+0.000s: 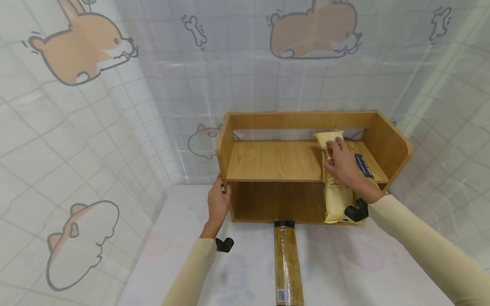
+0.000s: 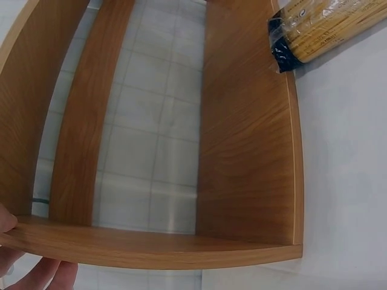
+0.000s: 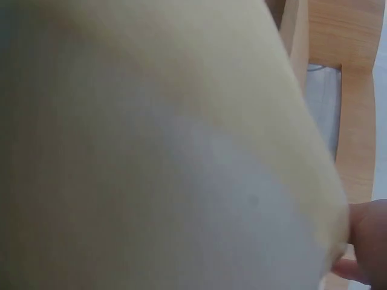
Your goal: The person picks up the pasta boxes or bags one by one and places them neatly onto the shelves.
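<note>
A two-tier wooden shelf stands on a white surface. At its left side panel, my left hand grips the wood; the left wrist view shows the thumb on one face of the panel and fingers on the other. My right hand holds a long pale yellow packet, upright in front of the shelf's right part and crossing the upper board's front edge. In the right wrist view the pale packet is blurred and fills most of the frame. Behind my right hand is a yellow packet with a blue label, partly hidden.
A long pack of yellow sticks, clear-wrapped with a black end, lies in front of the shelf, its far end near the lower board. Behind and beside stand sheets of grid-patterned curtain with cartoon dogs.
</note>
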Tool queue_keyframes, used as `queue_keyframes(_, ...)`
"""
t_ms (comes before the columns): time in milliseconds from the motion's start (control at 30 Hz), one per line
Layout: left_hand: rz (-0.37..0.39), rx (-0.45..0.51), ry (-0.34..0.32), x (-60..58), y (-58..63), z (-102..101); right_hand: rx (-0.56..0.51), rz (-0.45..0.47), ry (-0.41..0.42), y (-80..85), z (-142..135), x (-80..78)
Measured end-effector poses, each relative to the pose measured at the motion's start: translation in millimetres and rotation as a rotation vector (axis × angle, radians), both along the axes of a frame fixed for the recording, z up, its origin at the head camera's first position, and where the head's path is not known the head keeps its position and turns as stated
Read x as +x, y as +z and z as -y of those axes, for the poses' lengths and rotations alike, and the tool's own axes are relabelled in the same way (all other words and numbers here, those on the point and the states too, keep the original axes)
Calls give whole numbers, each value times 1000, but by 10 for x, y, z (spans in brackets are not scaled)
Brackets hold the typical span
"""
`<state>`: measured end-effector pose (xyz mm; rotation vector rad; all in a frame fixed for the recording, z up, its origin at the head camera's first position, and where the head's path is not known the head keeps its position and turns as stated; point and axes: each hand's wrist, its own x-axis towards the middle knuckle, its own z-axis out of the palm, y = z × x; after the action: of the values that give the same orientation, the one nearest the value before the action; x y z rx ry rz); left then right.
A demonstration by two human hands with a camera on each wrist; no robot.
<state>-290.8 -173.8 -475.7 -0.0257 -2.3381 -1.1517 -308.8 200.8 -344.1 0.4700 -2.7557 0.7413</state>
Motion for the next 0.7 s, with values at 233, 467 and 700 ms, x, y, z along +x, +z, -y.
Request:
queue_keyframes(233,1,4,-3,-10,1,-10,123,141,-2,91,-4,-33)
queue_keyframes(467,13,8,0,-19,2,-11,175,206,7,103,5,21)
queue_keyframes(700,18,11,2,-12,-5,-11,237,160,24,65,7,102)
